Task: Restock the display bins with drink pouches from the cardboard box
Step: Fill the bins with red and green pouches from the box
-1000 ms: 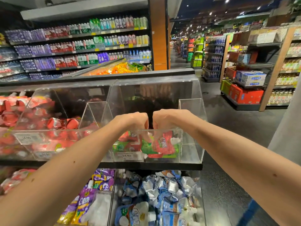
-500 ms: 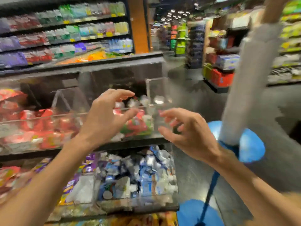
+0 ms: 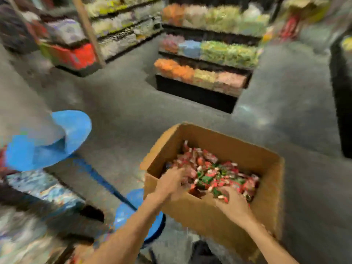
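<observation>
i'm at the pick-up step: both hands are down inside the open cardboard box (image 3: pixel 202 214), in the heap of red-and-green drink pouches (image 3: pixel 213 172). my left hand (image 3: pixel 171 181) is in at the near-left corner, fingers pointing down into the pile. my right hand (image 3: pixel 235 203) lies palm down over the near-right side of the heap. the view is smeared, so i cannot tell whether either hand has closed round a pouch or is only touching them.

the pouches cover the bottom of the box. they lie right under and just ahead of both hands, and touch the fingers.

next, as i judge it, i need to gather a handful in each hand and lift clear of the box walls. then i swing left to the display bins (image 3: pixel 45 189), which show only as a blur at my left edge. loose pouches may slip out of a shallow hold, so i'd dig in before lifting.
</observation>
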`<action>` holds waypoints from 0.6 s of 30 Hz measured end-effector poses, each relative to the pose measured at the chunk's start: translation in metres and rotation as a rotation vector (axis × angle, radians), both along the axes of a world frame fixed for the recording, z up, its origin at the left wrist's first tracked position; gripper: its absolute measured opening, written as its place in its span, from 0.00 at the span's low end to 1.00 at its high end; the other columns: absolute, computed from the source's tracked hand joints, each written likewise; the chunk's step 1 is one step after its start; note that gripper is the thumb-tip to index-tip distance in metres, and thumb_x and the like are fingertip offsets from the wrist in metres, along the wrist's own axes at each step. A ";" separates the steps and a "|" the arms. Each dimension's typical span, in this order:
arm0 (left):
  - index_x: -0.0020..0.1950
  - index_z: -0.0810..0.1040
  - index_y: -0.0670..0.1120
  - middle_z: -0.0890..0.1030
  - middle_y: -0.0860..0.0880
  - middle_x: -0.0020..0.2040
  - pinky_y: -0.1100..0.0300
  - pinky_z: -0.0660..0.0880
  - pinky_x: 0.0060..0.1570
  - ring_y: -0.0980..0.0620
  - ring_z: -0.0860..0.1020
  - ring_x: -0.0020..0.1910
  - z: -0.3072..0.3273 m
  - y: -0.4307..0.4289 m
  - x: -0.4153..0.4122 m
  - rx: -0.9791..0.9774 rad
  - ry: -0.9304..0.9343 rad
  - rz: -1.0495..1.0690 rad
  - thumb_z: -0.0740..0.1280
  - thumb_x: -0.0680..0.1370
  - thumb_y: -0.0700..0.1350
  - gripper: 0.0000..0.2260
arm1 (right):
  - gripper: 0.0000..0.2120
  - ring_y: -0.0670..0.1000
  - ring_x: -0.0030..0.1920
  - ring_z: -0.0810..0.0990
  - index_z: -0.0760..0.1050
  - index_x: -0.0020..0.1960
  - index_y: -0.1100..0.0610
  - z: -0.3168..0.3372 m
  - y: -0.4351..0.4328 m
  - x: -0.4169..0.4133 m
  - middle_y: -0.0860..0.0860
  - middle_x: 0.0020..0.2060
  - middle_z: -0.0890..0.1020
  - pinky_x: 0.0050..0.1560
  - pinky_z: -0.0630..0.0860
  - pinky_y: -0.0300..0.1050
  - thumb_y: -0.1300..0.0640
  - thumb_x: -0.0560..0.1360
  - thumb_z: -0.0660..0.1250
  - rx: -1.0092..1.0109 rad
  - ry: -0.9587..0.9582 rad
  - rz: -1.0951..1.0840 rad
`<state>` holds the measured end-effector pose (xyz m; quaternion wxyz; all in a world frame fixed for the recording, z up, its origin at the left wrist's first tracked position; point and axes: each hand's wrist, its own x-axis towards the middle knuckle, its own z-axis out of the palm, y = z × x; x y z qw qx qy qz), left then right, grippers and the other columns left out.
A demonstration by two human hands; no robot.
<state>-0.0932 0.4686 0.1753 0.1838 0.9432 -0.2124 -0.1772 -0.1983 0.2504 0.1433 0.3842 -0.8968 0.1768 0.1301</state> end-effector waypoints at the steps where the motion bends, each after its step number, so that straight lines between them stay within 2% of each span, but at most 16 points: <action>1: 0.62 0.79 0.49 0.81 0.45 0.57 0.53 0.71 0.57 0.44 0.77 0.60 -0.017 -0.017 0.005 0.014 0.064 -0.019 0.71 0.75 0.51 0.17 | 0.17 0.51 0.57 0.79 0.77 0.59 0.54 -0.016 -0.016 -0.002 0.48 0.52 0.81 0.55 0.73 0.45 0.50 0.74 0.74 0.012 0.056 -0.043; 4: 0.60 0.80 0.45 0.82 0.43 0.57 0.58 0.68 0.52 0.44 0.78 0.59 -0.051 -0.059 0.020 0.087 0.265 -0.081 0.69 0.77 0.49 0.14 | 0.25 0.52 0.64 0.75 0.72 0.69 0.54 -0.062 -0.053 0.003 0.49 0.63 0.78 0.57 0.71 0.42 0.49 0.75 0.72 0.040 0.204 -0.111; 7: 0.57 0.82 0.48 0.84 0.46 0.54 0.55 0.74 0.47 0.45 0.80 0.55 -0.092 -0.090 0.042 0.087 0.418 0.000 0.70 0.75 0.49 0.12 | 0.23 0.51 0.58 0.76 0.70 0.68 0.52 -0.099 -0.084 0.023 0.50 0.62 0.76 0.53 0.71 0.44 0.48 0.76 0.71 0.061 0.354 -0.191; 9: 0.56 0.81 0.49 0.84 0.48 0.52 0.57 0.77 0.45 0.46 0.82 0.52 -0.127 -0.108 0.057 0.083 0.520 0.045 0.71 0.73 0.48 0.12 | 0.25 0.52 0.61 0.75 0.69 0.70 0.54 -0.125 -0.101 0.041 0.51 0.65 0.75 0.55 0.71 0.44 0.49 0.76 0.71 0.071 0.431 -0.232; 11: 0.55 0.78 0.47 0.84 0.47 0.51 0.53 0.80 0.48 0.45 0.83 0.50 -0.160 -0.128 0.074 0.068 0.605 0.082 0.72 0.73 0.47 0.13 | 0.29 0.55 0.67 0.73 0.66 0.72 0.55 -0.145 -0.115 0.060 0.53 0.68 0.74 0.59 0.70 0.45 0.49 0.76 0.72 0.098 0.479 -0.297; 12: 0.59 0.76 0.47 0.83 0.47 0.54 0.54 0.80 0.50 0.45 0.83 0.51 -0.173 -0.141 0.082 0.074 0.631 0.097 0.72 0.74 0.47 0.15 | 0.31 0.56 0.69 0.71 0.65 0.74 0.56 -0.157 -0.121 0.067 0.54 0.70 0.72 0.62 0.69 0.46 0.49 0.76 0.72 0.102 0.493 -0.332; 14: 0.70 0.69 0.48 0.79 0.47 0.62 0.58 0.76 0.53 0.45 0.80 0.57 -0.199 -0.166 0.095 0.085 0.632 0.134 0.72 0.76 0.50 0.25 | 0.34 0.57 0.73 0.66 0.62 0.76 0.55 -0.176 -0.135 0.082 0.55 0.73 0.68 0.67 0.66 0.48 0.50 0.76 0.72 0.076 0.514 -0.371; 15: 0.74 0.65 0.49 0.76 0.45 0.65 0.55 0.74 0.58 0.44 0.78 0.61 -0.213 -0.178 0.100 0.100 0.608 0.141 0.72 0.76 0.52 0.29 | 0.35 0.57 0.74 0.64 0.60 0.77 0.55 -0.186 -0.142 0.089 0.55 0.75 0.66 0.68 0.64 0.48 0.51 0.76 0.72 0.035 0.514 -0.373; 18: 0.79 0.56 0.50 0.66 0.40 0.72 0.50 0.65 0.69 0.40 0.65 0.72 -0.255 -0.208 0.108 0.167 0.522 0.129 0.71 0.77 0.55 0.36 | 0.34 0.57 0.77 0.58 0.58 0.79 0.53 -0.215 -0.159 0.105 0.54 0.78 0.58 0.72 0.60 0.48 0.52 0.77 0.70 -0.173 0.486 -0.246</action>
